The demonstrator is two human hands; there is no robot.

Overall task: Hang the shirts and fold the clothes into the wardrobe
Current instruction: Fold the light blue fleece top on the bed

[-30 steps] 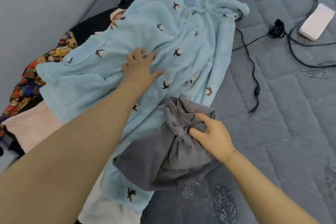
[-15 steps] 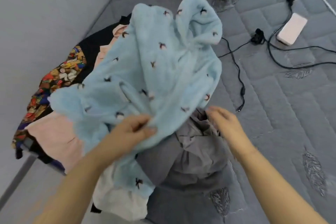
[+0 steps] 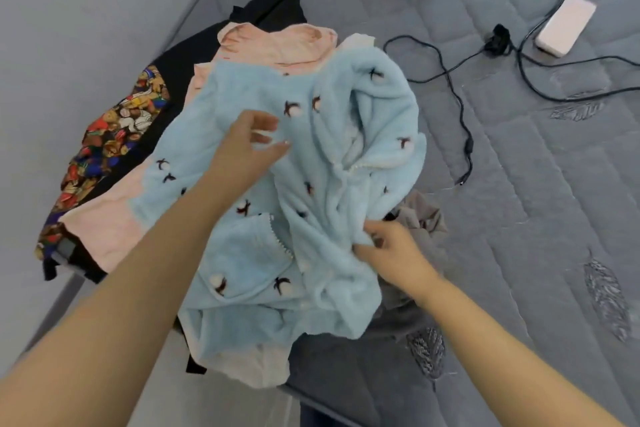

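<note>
Blue fleece garment (image 3: 311,184) (dotted with small dark motifs) lies bunched atop the clothes pile (image 3: 114,156) on the grey mattress (image 3: 519,218). The left hand (image 3: 246,146) rests on its upper middle, fingers loosely spread; the right hand (image 3: 391,250) pinches its lower right edge. Half a second ago the right hand was on the grey garment (image 3: 422,218).

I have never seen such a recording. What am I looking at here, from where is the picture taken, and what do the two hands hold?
No machine here: a person wears a camera on the head, looking down at their own arms. They work over a grey quilted mattress. The right hand pinches a fold of the fluffy light blue garment; the left hand rests on it with loose fingers. A pink garment and a colourful printed cloth lie beneath, black cables and a pink power bank beyond.
</note>
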